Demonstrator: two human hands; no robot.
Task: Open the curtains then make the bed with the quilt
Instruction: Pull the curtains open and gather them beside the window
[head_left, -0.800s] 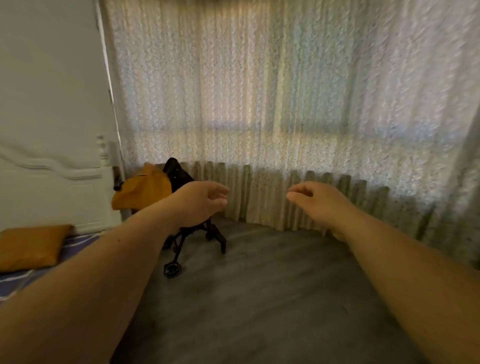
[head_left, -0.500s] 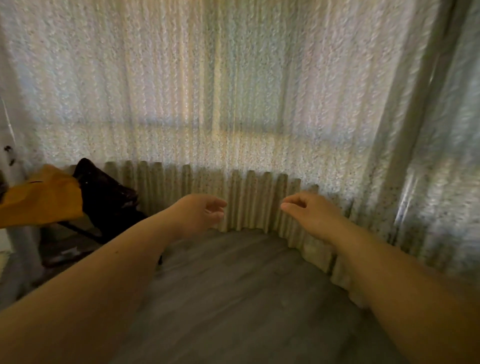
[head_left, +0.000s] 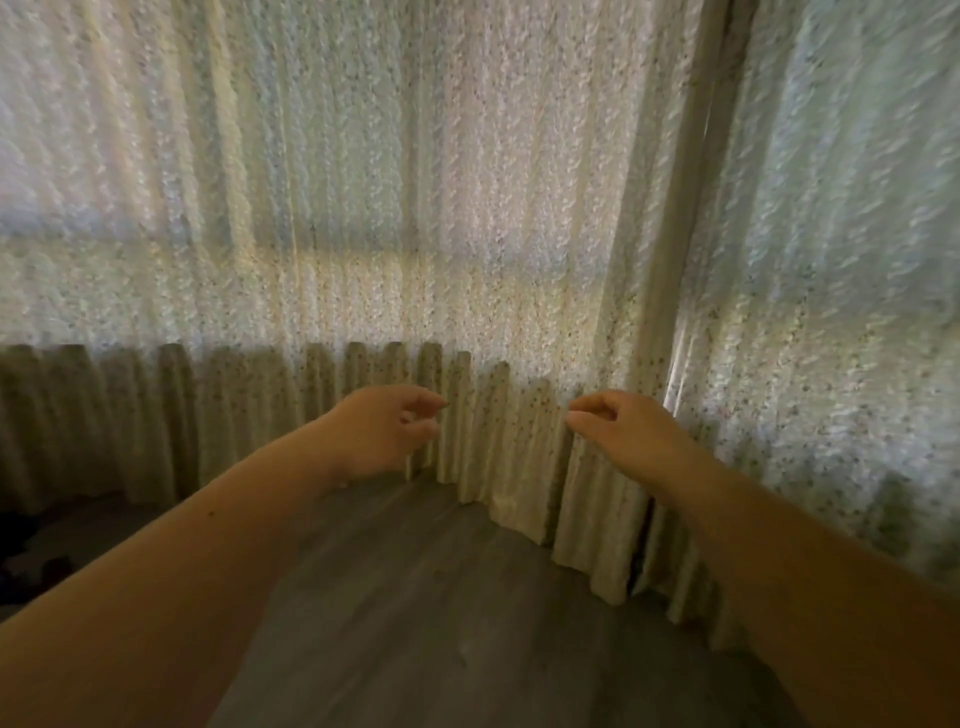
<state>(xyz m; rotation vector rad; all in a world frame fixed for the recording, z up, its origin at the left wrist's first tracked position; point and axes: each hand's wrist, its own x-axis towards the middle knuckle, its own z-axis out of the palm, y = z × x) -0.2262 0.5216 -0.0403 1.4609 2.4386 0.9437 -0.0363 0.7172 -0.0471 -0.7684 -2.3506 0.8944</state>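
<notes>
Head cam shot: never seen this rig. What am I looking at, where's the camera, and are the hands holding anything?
There is no machine here: a person wears one wide-angle camera on the head, looking forward and down, so the two bare forearms are their own. The left hand and right hand reach out with loosely curled fingers and hold nothing. In front hang closed, speckled curtains, lit from behind by a window, with a seam right of the hands where two panels seem to meet. Below is grey wood-look floor. The picture is motion-blurred, and no bed or quilt shows.
</notes>
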